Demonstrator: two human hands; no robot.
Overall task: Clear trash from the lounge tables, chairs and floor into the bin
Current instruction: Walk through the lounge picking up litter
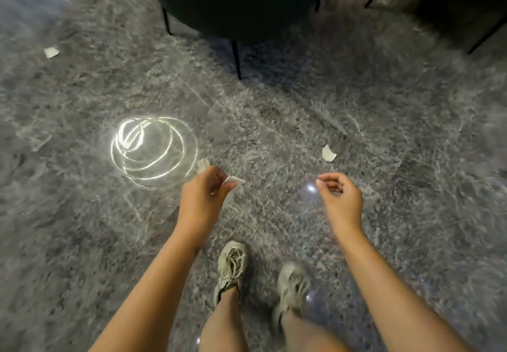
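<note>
Right, step in hand looks like the floor pickup w/ the right hand: it hangs above the grey marble floor, fingers loosely curled, thumb and index tip near each other, nothing visible in them. The nearest scrap lies just beyond and a bit above it in the head view, apart from the hand. To do it well: bend lower, come down on the scrap from above and pinch at its curled-up edge rather than the flat part, since thin paper on polished stone prob. slides if pushed. The left hand grips a few white paper bits, fingers closed round them, one piece sticking out past the thumb side and another above the knuckles; keep that grip firm so nothing drops while bending. Scrap itself: small, white, torn, w/ a curved notched edge, lying partly lifted off the floor. A second scrap, similar white and roughly squarish, sits far off to the upper left, well apart, so it's prob. next. Dark chair on thin black legs stands ahead; mind the front leg when stepping fwd. Bin isn't in view, so the carry distance can't be judged.
</note>
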